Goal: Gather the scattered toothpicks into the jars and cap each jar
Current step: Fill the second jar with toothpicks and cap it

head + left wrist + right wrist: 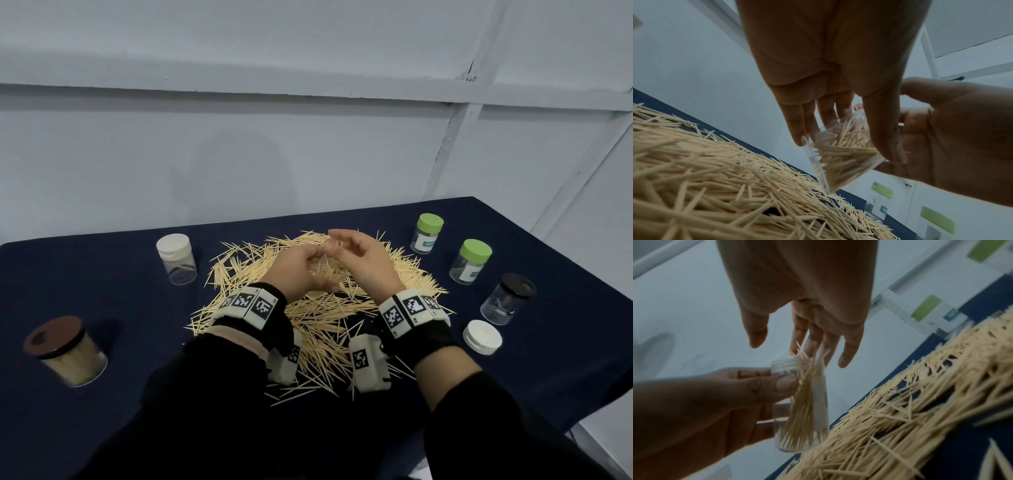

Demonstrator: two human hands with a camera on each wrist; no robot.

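Fingers of the left hand curl round a clear jar, held above the heap of toothpicks in the head view. Just beside it the right hand hovers with its fingers loosely spread, holding nothing that I can make out. The heap lies in the middle of the dark blue surface. To the left stand a white-capped jar and, nearer, a brown-lidded jar packed with toothpicks. To the right stand two green-capped jars, a black-capped jar and a loose white cap lying flat on the cloth.

From the left wrist, the left hand pinches the jar between thumb and fingers. The jar is tilted, lifted off the surface, and partly filled with toothpicks. The right hand is close behind it. The heap spreads below, and the green-capped jars show blurred at the lower right.

From the right wrist, the right hand hangs over the jar's open mouth, its fingers straight and slightly apart, fingertips near the toothpick ends sticking out of the jar. Whether they touch those ends I cannot tell. The left hand grips the jar near its threaded rim, thumb across the front. The heap lies to the right on the blue surface.
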